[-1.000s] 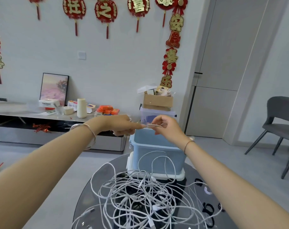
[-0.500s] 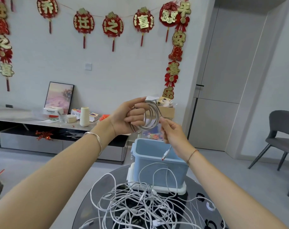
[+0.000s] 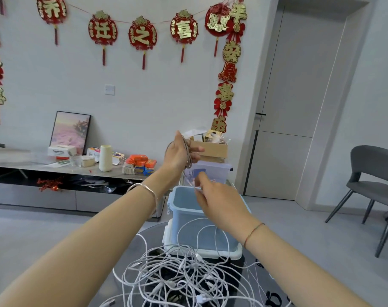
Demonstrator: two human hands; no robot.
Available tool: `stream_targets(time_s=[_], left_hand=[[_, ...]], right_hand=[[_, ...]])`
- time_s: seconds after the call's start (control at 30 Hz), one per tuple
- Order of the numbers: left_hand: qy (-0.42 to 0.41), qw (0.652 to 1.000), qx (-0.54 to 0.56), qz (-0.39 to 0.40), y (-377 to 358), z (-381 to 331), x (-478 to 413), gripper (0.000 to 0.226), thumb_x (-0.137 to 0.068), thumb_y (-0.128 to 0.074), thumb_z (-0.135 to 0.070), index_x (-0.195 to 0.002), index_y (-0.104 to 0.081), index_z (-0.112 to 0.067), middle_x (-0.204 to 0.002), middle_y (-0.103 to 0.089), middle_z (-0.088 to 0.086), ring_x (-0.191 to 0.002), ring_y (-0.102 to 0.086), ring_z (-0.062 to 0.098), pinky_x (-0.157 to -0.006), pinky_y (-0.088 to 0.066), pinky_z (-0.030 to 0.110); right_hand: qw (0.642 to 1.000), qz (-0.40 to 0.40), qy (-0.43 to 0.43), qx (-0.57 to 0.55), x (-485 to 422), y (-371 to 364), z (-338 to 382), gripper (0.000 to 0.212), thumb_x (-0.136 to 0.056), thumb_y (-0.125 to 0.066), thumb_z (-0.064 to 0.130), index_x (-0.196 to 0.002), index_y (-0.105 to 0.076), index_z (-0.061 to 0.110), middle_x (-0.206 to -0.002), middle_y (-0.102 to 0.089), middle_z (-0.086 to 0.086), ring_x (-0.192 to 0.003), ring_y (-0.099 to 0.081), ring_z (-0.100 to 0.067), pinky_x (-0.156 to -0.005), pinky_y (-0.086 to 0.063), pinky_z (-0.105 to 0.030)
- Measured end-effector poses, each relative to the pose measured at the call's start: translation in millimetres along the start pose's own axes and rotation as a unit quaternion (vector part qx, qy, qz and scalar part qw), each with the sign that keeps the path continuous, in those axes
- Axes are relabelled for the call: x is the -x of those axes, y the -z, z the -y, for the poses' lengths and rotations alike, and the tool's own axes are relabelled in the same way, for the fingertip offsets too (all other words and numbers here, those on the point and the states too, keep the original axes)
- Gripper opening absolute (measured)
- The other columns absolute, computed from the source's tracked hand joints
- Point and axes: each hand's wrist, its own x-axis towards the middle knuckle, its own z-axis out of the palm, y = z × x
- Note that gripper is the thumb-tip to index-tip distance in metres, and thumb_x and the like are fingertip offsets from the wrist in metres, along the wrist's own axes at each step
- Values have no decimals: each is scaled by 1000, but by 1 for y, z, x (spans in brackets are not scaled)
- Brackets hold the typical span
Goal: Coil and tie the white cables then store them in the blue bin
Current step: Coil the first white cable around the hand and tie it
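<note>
Head view: my left grip [image 3: 177, 156] curls round one coiled cable [image 3: 187, 152], right grip [image 3: 219, 200] pinching its tail (not yet tied); blue bin [image 3: 184, 222] looks empty, tangled pile [image 3: 177, 282] awaits on tabletop [image 3: 133, 258].

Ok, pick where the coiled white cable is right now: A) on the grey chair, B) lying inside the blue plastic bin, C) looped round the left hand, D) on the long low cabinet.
C: the coiled white cable is looped round the raised left hand, clear of the blue plastic bin, while the right hand pinches its loose end.
</note>
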Motion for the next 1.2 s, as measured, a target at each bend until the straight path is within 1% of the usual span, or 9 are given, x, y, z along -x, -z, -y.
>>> stream_targets(time_s=[0.1,0.2,0.37,0.5,0.7,0.87,0.97,1.1,1.2], left_hand=[[-21,995,-76,60,-7,10,6,62,-103,-10,-42,-62,-47,-14,-61,-67,7,-51,-62,18,-51,-49,22],[-68,974,-182,118,-7,20,11,67,-100,-15,-53,-51,-45,-18,-58,-53,22,-57,-54,33,-65,-50,37],[-75,955,-233,170,-6,17,20,52,-106,-21,-23,-57,-37,-18,-41,-49,-7,-45,-49,0,-54,-37,8],[-79,941,-254,208,-4,17,19,70,-104,-13,-41,-52,-48,-8,-45,-51,-3,-50,-53,9,-61,-44,18],[-11,938,-212,274,-8,13,30,64,-105,-12,-36,-54,-39,-9,-39,-34,-2,-37,-34,10,-42,-35,14],[47,929,-186,316,-7,19,36,70,-103,-9,-41,-45,-35,-12,-39,-27,-1,-39,-27,14,-46,-29,22],[76,914,-177,357,-10,22,39,68,-102,-8,-45,-54,-41,-10,-40,-26,-3,-39,-23,14,-47,-22,25],[111,892,-154,410,-17,35,47,71,-100,-6,-52,-54,-42,-12,-41,-25,-4,-40,-18,12,-48,-15,27],[142,886,-126,424,-26,50,58,76,-99,-2,-53,-47,-44,-19,-38,-26,-4,-37,-19,11,-53,-10,34]], right_hand=[[992,-39,42,-113,2,10,3,12,-97,-48,29,-97,-44,17,-65,-51,7,-59,-43,-19,-56,-35,-36],[964,-47,26,-262,-2,12,-6,16,-94,-54,31,-91,-44,19,-78,-64,2,-61,-56,-13,-62,-48,-39],[964,-88,32,-251,-4,15,-21,19,-96,-49,35,-95,-47,16,-80,-69,6,-67,-61,-7,-64,-50,-40],[944,-170,-3,-282,-6,19,-32,22,-85,-65,37,-86,-60,16,-68,-62,12,-60,-55,-10,-58,-47,-31],[861,-159,-79,-477,-10,13,-32,27,-75,-77,16,-85,-53,8,-63,-40,5,-56,-35,-2,-57,-33,-15],[851,-119,-167,-484,-6,6,-37,55,-71,-80,26,-113,-47,18,-105,-46,5,-91,-43,-5,-74,-38,-9],[792,4,-171,-586,1,4,-44,55,-77,-72,40,-126,-51,25,-126,-52,6,-115,-47,-7,-97,-38,-16],[772,42,-170,-610,21,-8,-53,40,-74,-69,52,-106,-64,29,-97,-64,0,-101,-56,-14,-102,-37,-28],[767,-2,-187,-614,41,-15,-52,35,-77,-59,48,-92,-62,16,-75,-61,4,-78,-56,-6,-89,-42,-23]])
